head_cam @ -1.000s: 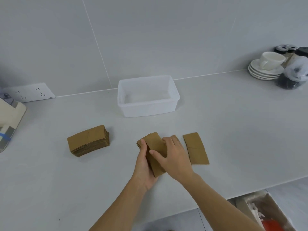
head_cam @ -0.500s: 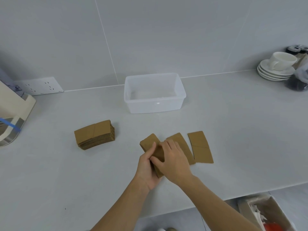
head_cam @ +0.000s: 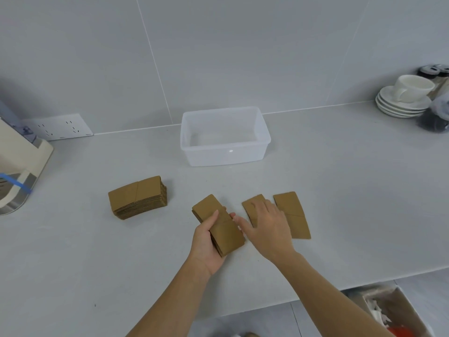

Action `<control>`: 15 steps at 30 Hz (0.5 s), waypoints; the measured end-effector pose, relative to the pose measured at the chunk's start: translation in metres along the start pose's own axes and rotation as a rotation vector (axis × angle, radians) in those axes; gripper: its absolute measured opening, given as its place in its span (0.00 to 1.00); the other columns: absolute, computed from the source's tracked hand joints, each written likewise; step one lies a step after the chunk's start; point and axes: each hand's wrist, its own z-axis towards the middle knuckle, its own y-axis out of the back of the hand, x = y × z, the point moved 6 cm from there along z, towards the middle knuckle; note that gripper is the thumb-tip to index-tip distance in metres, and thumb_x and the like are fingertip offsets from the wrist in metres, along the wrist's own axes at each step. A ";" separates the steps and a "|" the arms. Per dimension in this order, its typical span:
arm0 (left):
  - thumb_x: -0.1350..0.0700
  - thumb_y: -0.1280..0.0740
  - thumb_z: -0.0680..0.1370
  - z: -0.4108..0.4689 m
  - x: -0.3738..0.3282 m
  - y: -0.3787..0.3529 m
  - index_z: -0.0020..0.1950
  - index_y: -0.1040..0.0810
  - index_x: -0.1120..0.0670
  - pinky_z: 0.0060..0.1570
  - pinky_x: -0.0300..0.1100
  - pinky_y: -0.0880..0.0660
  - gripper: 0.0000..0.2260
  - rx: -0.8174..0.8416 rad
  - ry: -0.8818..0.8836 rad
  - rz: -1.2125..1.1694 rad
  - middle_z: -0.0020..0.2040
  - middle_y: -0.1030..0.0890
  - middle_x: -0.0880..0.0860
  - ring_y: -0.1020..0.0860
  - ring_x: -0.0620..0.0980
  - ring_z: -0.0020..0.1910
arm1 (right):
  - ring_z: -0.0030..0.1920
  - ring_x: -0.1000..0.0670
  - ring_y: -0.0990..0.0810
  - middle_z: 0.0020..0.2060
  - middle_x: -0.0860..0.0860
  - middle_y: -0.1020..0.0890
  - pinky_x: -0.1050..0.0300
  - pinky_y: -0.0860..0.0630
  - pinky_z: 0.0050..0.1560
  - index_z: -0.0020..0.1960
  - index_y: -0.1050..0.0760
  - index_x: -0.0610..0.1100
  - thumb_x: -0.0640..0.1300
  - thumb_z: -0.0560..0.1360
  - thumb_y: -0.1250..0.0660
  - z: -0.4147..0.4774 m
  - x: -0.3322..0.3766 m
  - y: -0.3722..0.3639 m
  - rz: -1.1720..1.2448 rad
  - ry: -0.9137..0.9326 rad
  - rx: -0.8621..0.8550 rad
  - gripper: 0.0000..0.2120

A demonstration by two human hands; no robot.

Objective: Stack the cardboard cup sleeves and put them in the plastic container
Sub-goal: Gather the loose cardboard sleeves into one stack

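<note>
Centre frame, my left hand clamps a small stack of cardboard sleeves; my right hand lies spread on a loose sleeve. Light, flat, slippery, I judge: best gripped by the long edges.

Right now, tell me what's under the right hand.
The right hand lies flat on a single cardboard sleeve on the counter; only its far end and left edge show. Whether more sleeves lie beneath the palm is hidden.
</note>
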 end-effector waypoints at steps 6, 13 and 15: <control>0.47 0.34 0.75 0.002 -0.004 0.006 0.55 0.21 0.57 0.53 0.57 0.23 0.16 -0.053 -0.037 0.016 0.46 0.18 0.58 0.20 0.56 0.47 | 0.50 0.40 0.23 0.52 0.41 0.21 0.47 0.28 0.51 0.55 0.27 0.38 0.57 0.68 0.30 0.002 -0.020 -0.010 -0.211 -0.117 -0.026 0.26; 0.42 0.36 0.72 0.005 -0.006 0.008 0.59 0.23 0.55 0.51 0.55 0.23 0.22 -0.075 -0.043 0.007 0.50 0.19 0.58 0.20 0.56 0.51 | 0.60 0.44 0.30 0.63 0.44 0.29 0.52 0.34 0.60 0.61 0.34 0.42 0.56 0.74 0.39 -0.002 -0.030 -0.022 -0.280 -0.155 0.106 0.23; 0.41 0.36 0.72 0.005 -0.006 0.008 0.59 0.24 0.55 0.51 0.56 0.23 0.23 -0.072 -0.042 -0.002 0.51 0.19 0.58 0.20 0.56 0.51 | 0.59 0.43 0.29 0.62 0.43 0.28 0.51 0.33 0.58 0.60 0.33 0.40 0.53 0.74 0.38 -0.002 -0.029 -0.021 -0.251 -0.147 0.090 0.21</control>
